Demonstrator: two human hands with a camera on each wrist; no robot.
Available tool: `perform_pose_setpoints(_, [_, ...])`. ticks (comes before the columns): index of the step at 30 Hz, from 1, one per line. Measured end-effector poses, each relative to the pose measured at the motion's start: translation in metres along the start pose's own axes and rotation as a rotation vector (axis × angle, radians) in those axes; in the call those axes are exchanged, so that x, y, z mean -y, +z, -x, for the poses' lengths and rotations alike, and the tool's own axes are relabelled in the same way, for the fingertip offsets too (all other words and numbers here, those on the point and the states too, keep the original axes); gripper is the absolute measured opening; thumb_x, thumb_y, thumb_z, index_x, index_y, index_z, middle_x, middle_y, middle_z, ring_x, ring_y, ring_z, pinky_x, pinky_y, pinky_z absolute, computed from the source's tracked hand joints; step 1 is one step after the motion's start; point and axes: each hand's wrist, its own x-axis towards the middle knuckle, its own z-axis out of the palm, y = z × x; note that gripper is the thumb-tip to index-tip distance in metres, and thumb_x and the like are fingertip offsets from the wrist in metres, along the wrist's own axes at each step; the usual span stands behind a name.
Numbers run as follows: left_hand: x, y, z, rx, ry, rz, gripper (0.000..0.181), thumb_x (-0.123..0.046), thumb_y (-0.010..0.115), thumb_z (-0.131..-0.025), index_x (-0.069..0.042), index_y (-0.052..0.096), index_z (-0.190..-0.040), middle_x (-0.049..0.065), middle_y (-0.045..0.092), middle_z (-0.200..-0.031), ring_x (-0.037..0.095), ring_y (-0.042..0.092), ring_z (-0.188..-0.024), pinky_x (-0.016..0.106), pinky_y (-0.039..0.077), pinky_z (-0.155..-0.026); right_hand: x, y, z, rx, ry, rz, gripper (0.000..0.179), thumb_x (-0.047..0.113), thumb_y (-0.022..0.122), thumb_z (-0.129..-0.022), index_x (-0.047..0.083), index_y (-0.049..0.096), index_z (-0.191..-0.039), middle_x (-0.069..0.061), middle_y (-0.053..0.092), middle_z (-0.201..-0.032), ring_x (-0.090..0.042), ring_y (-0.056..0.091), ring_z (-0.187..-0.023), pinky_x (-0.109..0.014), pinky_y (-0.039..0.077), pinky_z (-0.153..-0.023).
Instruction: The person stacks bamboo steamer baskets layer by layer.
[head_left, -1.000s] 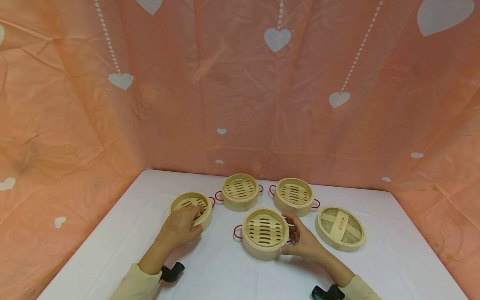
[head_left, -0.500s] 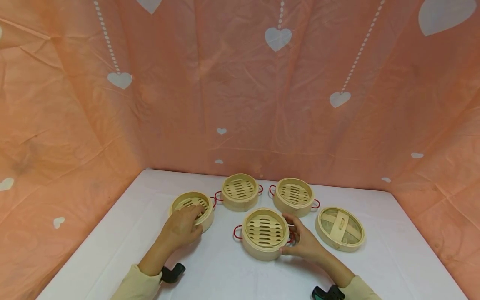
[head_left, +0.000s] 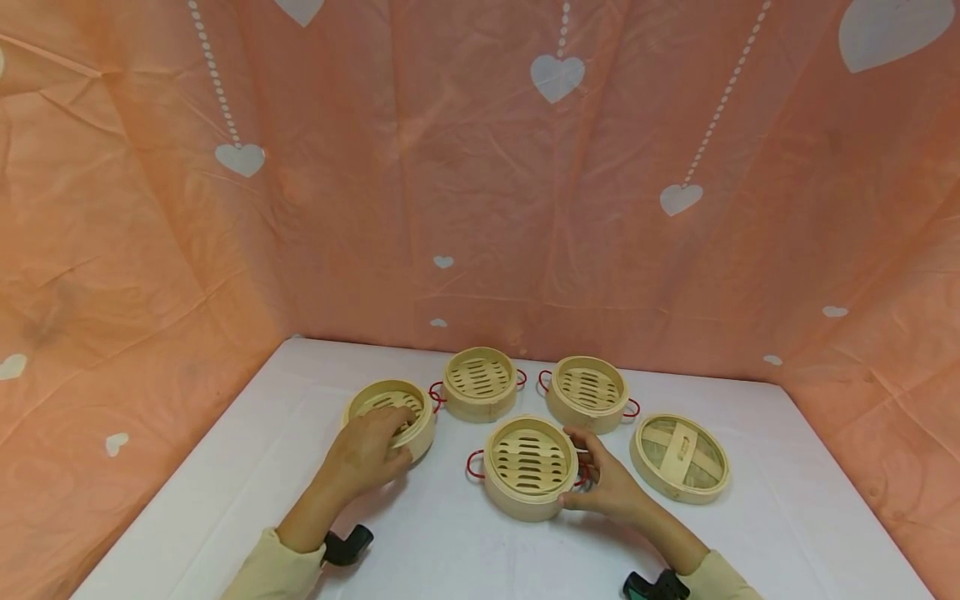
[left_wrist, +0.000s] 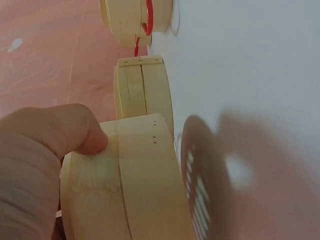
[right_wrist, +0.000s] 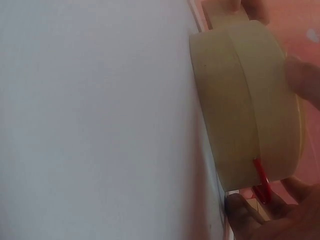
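My left hand grips the near rim of a small round bamboo steamer basket, fingers reaching inside over the slotted floor and thumb on the outer wall. In the left wrist view this steamer basket stands off the white cloth, its slotted shadow beside it. My right hand holds a second steamer basket at front centre by its right side, thumb near the front of the wall and fingers around the red handle. That basket sits upright on the cloth.
Two more steamer baskets with red handles, one at back centre and one at back right, stand behind. A round bamboo lid lies to the right. A peach curtain with pale hearts walls in the white-covered table.
The left hand's steamer basket has shifted slightly right and away from me, its handle now overlapping that of the back centre basket in view. My right hand and its basket stay put.
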Motion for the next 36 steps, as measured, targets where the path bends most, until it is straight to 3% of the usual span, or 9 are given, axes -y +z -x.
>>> perform_pose_setpoints(7, [-0.006, -0.003, -0.004, -0.079, 0.075, 0.02, 0.033, -0.016, 0.069, -0.067, -0.013, 0.064, -0.099, -0.002, 0.069, -0.096, 0.018, 0.064, -0.094, 0.038, 0.05, -0.086, 0.0, -0.001, 0.0, 0.006, 0.011, -0.001, 0.096, 0.015, 0.085, -0.07, 0.001, 0.028, -0.146, -0.026, 0.042, -0.139, -0.04, 0.048, -0.122, -0.018, 0.042, -0.095])
perform_pose_setpoints(18, [-0.024, -0.01, -0.01, -0.141, 0.165, 0.05, 0.032, -0.016, 0.071, -0.066, -0.014, 0.064, -0.098, -0.003, 0.07, -0.097, 0.017, 0.065, -0.096, 0.037, 0.05, -0.088, 0.003, 0.0, 0.001, 0.006, 0.061, -0.015, 0.096, 0.015, 0.085, -0.07, 0.003, 0.027, -0.147, -0.024, 0.04, -0.142, -0.039, 0.046, -0.126, -0.016, 0.04, -0.096])
perform_pose_setpoints(28, [-0.039, -0.013, -0.013, -0.14, 0.179, -0.008, 0.033, -0.021, 0.07, -0.067, -0.018, 0.065, -0.099, -0.004, 0.068, -0.096, 0.017, 0.062, -0.093, 0.039, 0.047, -0.087, 0.003, 0.0, 0.002, 0.008, 0.046, -0.032, 0.096, 0.014, 0.084, -0.071, 0.003, 0.027, -0.147, -0.024, 0.04, -0.143, -0.04, 0.044, -0.128, -0.014, 0.039, -0.097])
perform_pose_setpoints(36, [-0.049, -0.012, -0.016, -0.155, 0.226, -0.01, 0.033, -0.022, 0.071, -0.066, -0.02, 0.065, -0.098, -0.007, 0.064, -0.091, 0.016, 0.06, -0.088, 0.037, 0.046, -0.079, 0.002, -0.001, 0.002, 0.011, 0.043, -0.022, 0.097, 0.016, 0.084, -0.071, 0.005, 0.026, -0.148, -0.024, 0.04, -0.143, -0.039, 0.044, -0.128, -0.016, 0.04, -0.098])
